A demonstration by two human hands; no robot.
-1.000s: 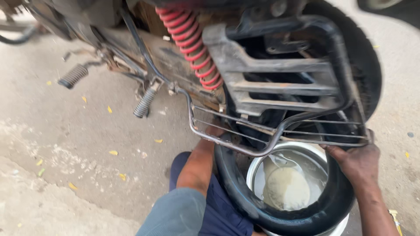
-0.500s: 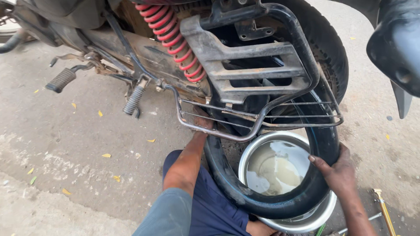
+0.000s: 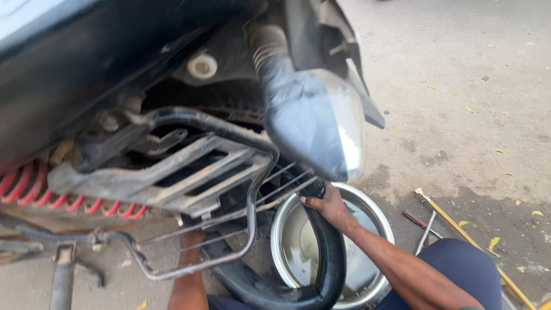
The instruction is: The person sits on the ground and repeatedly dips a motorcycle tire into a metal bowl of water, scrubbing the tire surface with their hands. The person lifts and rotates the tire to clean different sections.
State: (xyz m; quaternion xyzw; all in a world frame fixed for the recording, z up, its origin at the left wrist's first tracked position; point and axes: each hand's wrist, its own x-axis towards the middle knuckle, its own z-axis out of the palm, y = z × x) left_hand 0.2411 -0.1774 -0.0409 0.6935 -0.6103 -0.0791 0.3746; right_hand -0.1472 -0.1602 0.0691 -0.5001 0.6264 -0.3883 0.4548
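Right hand (image 3: 328, 205) gripping the black rubber inner tube (image 3: 330, 258) at its top, tube looped over the round steel water basin (image 3: 376, 221), now swung right versus before, left hand hidden behind the grey metal leg guard (image 3: 172, 178), grip unclear, red coil spring (image 3: 34, 192) now far left.

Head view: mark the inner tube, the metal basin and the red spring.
inner tube (image 3: 332, 258), head view, right side of the black loop.
metal basin (image 3: 376, 221), head view, shiny right rim.
red spring (image 3: 34, 195), head view, coils at left.

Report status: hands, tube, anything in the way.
Right hand grips black inner tube over steel basin. Left hand hidden behind guard rail. Silencer overhangs.
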